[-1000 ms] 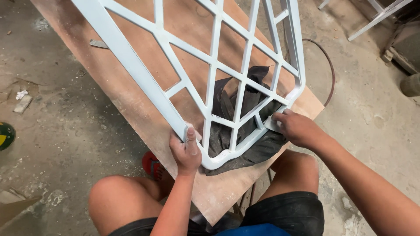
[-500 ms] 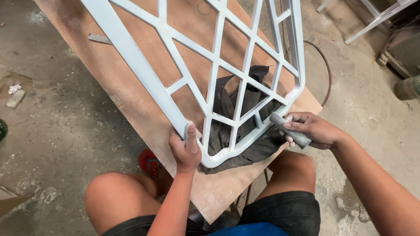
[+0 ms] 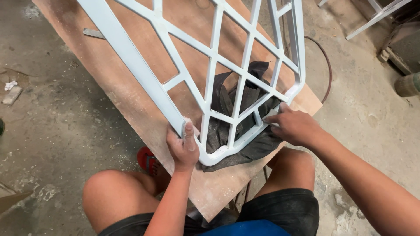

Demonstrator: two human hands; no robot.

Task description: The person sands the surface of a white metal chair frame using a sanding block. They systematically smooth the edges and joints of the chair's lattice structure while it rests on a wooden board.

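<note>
A pale grey metal frame with a lattice of crossing bars is seen lying tilted across a brown wooden board. The frame's rounded corner rests at the board's near end, closest to the person's knees.

The frame's thick outer bar is gripped by the left hand, fingers wrapped around it and thumb laid along the top, just left of the rounded corner. The hand is closed firmly on the bar.

The right hand is pressed against the frame's right edge, just above the rounded corner. A small grey piece, possibly a sanding scrap, is pinched under its fingers against the metal; what it is exactly cannot be told. The two hands are kept apart, one on each side of the corner.

A dark crumpled cloth is spread on the board beneath the frame's corner and is visible through the lattice openings, its edge reaching past the frame toward the right knee.

A thin metal strip lies on the board, left of the frame's thick bar. A dark cable curves over the concrete floor, right of the frame. Something red is partly hidden under the board, below the left hand.
</note>
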